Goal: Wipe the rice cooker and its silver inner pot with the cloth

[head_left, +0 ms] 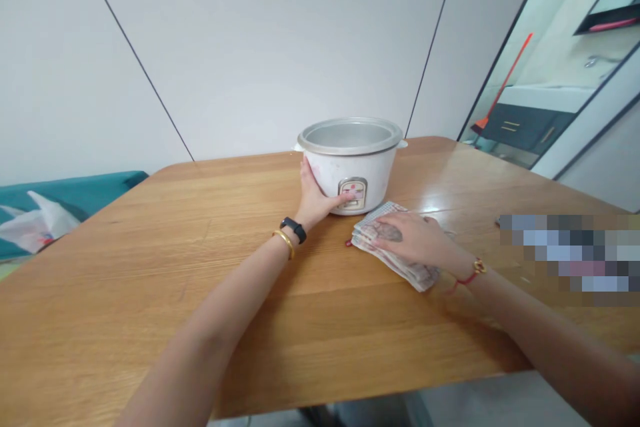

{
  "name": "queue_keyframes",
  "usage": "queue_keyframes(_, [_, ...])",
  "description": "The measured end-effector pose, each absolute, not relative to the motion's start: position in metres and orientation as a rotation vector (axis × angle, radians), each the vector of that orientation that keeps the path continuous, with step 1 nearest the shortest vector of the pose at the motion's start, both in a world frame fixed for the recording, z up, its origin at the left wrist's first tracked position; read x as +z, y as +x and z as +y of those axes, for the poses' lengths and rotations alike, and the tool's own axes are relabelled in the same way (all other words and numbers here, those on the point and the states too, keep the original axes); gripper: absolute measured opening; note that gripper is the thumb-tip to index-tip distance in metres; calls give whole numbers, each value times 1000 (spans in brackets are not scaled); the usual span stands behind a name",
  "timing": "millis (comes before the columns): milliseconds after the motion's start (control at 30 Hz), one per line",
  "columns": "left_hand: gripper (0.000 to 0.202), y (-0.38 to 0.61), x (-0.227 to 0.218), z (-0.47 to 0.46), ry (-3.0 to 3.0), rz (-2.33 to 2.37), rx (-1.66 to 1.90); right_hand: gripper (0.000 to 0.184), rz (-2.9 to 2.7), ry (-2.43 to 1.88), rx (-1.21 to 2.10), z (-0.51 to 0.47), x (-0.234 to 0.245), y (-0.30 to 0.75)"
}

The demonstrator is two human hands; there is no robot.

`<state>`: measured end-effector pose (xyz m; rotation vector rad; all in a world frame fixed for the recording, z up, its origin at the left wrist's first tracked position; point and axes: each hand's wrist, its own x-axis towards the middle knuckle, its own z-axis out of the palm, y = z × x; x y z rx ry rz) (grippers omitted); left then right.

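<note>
A white rice cooker [325, 177] with a metal rim and no lid stands upright at the table's far side. My left hand [315, 197] is wrapped against its left side, the thumb across the front by the switch panel [359, 185]. A folded, patterned cloth [380, 255] lies on the table in front of the cooker, close to its base. My right hand [420, 237] is over the cloth from the right, gripping it between thumb and fingers; the fingertips are partly hard to make out. A small red bit [349, 243] shows at the cloth's left edge.
The wooden table [240, 280] reaches to a pale panelled wall [250, 47]. A blurred-out flat object [565, 253] lies at the right edge. A white plastic bag [40, 220] rests on teal fabric at left. Through an opening at right stand an orange broom [505, 87] and a washbasin cabinet [530, 123].
</note>
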<state>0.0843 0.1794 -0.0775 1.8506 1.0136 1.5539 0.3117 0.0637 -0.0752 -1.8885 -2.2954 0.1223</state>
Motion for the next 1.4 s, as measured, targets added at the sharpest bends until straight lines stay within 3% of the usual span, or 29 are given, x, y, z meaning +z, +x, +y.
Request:
queue_keyframes(467, [149, 251, -81, 292, 1961, 1119, 1522, 58, -2159, -1791, 79, 51, -98, 283])
queue_keyframes(900, [145, 269, -75, 312, 2002, 1208, 1364, 59, -2135, -1740, 125, 55, -97, 285])
queue_keyframes(1000, [129, 241, -83, 285, 2057, 1213, 1224, 58, -2127, -1747, 95, 58, -97, 291])
queue_keyframes(1167, [80, 157, -93, 201, 2311, 1010, 933, 53, -2131, -1791, 44, 68, -101, 299])
queue_keyframes(1233, [54, 119, -80, 157, 2340, 954, 887, 54, -2118, -1818, 24, 76, -104, 304])
queue_keyframes(1400, [13, 44, -6, 19, 2480, 839, 930, 60, -2170, -1821, -6, 118, -112, 346])
